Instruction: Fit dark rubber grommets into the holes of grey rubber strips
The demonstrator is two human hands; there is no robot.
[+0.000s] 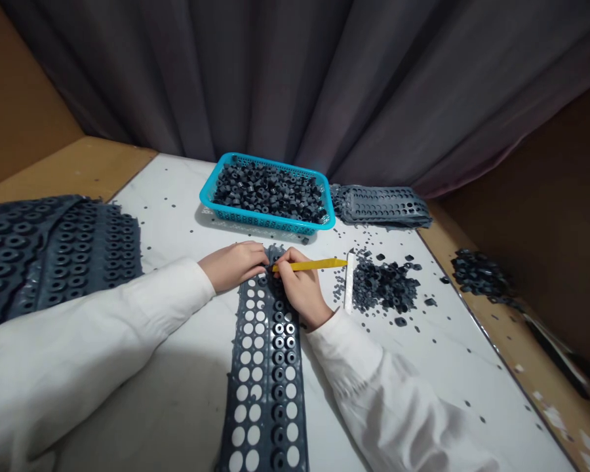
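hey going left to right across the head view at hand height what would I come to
Dark studded sheets, left hand, right hand holding a yellow tool, white strip, main pile of dark bits, separate dark heap.

Yellow tool (319, 264) in the right hand (301, 292), left hand (233, 265) on the dark perforated strip (268, 367)

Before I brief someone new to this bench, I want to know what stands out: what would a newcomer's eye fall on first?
Probably the bright blue basket, full of small dark parts, near the curtain. Next comes the yellow tool in the right hand, at the far end of a dark strip patterned with white circles and dark rings. The left hand is beside it, at that same end.
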